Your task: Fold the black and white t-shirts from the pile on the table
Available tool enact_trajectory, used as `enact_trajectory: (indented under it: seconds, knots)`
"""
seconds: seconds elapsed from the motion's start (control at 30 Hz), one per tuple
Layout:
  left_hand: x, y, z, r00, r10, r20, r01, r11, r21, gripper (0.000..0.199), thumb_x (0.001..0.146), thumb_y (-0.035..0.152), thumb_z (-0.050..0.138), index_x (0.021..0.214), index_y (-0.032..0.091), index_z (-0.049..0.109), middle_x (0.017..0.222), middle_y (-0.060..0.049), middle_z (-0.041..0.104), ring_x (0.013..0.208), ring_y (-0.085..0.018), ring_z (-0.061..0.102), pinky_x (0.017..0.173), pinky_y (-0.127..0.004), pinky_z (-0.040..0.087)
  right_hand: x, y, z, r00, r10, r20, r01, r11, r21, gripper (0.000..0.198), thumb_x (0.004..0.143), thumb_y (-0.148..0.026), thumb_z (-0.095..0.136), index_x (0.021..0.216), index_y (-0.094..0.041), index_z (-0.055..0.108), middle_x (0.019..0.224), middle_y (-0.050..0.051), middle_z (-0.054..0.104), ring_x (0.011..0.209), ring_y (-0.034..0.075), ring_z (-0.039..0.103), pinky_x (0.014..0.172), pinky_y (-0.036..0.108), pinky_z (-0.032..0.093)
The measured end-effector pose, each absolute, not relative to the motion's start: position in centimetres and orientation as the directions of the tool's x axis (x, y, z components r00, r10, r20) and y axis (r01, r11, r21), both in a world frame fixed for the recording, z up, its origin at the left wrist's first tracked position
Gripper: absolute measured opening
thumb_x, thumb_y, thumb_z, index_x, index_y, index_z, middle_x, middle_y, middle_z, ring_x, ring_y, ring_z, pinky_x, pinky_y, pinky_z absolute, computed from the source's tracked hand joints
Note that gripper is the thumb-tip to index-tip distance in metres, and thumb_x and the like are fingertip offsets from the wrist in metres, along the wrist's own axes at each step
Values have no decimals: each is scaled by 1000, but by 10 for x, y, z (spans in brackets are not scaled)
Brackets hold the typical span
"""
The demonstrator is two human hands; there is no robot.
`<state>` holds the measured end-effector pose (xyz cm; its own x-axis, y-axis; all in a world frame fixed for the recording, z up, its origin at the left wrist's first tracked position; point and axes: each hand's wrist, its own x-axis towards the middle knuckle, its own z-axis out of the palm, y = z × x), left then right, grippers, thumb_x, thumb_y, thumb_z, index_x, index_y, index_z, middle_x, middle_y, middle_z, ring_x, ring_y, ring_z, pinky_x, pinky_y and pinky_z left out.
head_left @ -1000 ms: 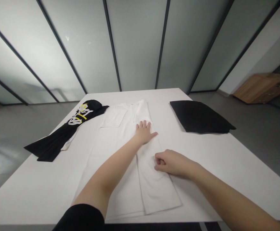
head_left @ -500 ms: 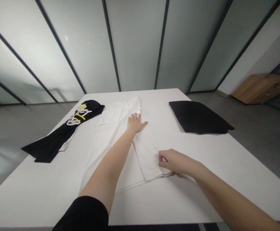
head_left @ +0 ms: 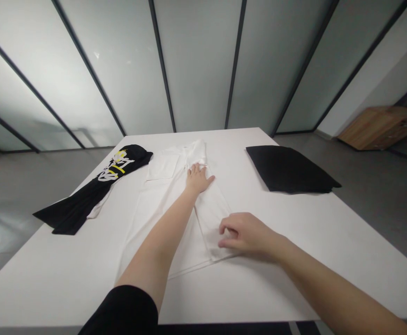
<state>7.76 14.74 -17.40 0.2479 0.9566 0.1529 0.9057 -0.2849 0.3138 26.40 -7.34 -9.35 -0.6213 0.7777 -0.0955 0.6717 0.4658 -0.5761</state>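
Observation:
A white T-shirt (head_left: 182, 232) lies spread on the white table in front of me, its right side folded inward into a long flap (head_left: 206, 218). A short sleeve (head_left: 163, 166) shows at its far left. My left hand (head_left: 198, 179) lies flat on the shirt near its far end, fingers spread. Over the near right corner of the flap is my right hand (head_left: 240, 232), thumb and curled fingers apart with a gap between them. It hides part of the hem, and I cannot tell whether it touches the cloth.
A black garment with a white and yellow print (head_left: 116, 167) lies along the left edge of the white table (head_left: 57, 284). Folded black cloth (head_left: 290, 170) lies at the right edge. Frosted glass panels (head_left: 196, 65) stand behind, and a wooden cabinet (head_left: 381, 128) is at the far right.
My right hand has moved slightly left over the flap's near corner, and its pinch has loosened. The left hand stays in place on the shirt.

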Motion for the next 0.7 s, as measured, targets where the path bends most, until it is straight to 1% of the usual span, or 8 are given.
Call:
enact_trajectory:
  seconds: [0.03,0.1,0.23,0.37,0.47,0.53,0.63,0.7]
  knots:
    - [77,147,-174,251,955,158,903,-290,318,75,100,66,54,160,21,51,178,-20,30,166,-42,22,133,-61,18,257,-77,-98,-654,756,-38,653,538,-533,34,88,-51,83,103,-21,75,90,4,72,84,21,63,76,31,40]
    - [77,146,-174,256,954,156,901,-294,319,72,101,65,54,158,20,53,178,-19,31,166,-41,22,133,-60,19,245,-83,-107,-738,675,-27,606,644,-468,46,83,-53,89,111,-21,74,104,7,74,94,25,64,81,34,42]
    - [77,145,-173,260,953,155,905,-297,306,70,102,62,54,158,21,54,177,-19,33,166,-40,24,133,-58,21,233,-91,-117,-800,596,-65,570,723,-390,18,103,-37,69,102,-20,72,100,7,73,91,24,66,82,35,43]
    - [78,145,-174,254,953,164,905,-294,306,68,102,61,56,157,22,55,176,-17,35,165,-40,26,133,-58,22,232,-91,-111,-833,548,-81,525,736,-427,22,109,-31,57,97,-19,70,93,6,74,87,22,67,80,34,44]
    - [78,145,-173,261,952,158,904,-299,307,68,102,61,56,157,22,55,176,-18,36,164,-40,28,133,-58,22,234,-91,-104,-829,545,-126,527,685,-503,21,107,-29,59,94,-19,72,91,5,75,83,21,68,77,32,45]
    - [78,144,-172,271,949,159,903,-308,300,67,102,60,55,157,22,55,174,-18,39,163,-41,30,132,-59,22,237,-91,-103,-840,516,-168,498,612,-615,15,103,-25,63,94,-20,74,89,4,76,81,19,69,75,30,46]
    - [80,138,-170,293,943,155,903,-327,279,68,104,59,51,159,20,54,174,-20,38,162,-42,32,132,-60,23,244,-87,-106,-836,492,-245,443,339,-830,14,102,-25,61,103,-21,75,89,2,77,72,15,70,68,26,48]
    - [81,132,-171,319,937,140,900,-346,264,70,105,58,48,161,17,51,175,-22,35,163,-43,30,132,-61,22,249,-81,-109,-777,589,-224,425,227,-876,21,106,-30,56,104,-19,74,86,3,77,68,15,69,64,25,48]
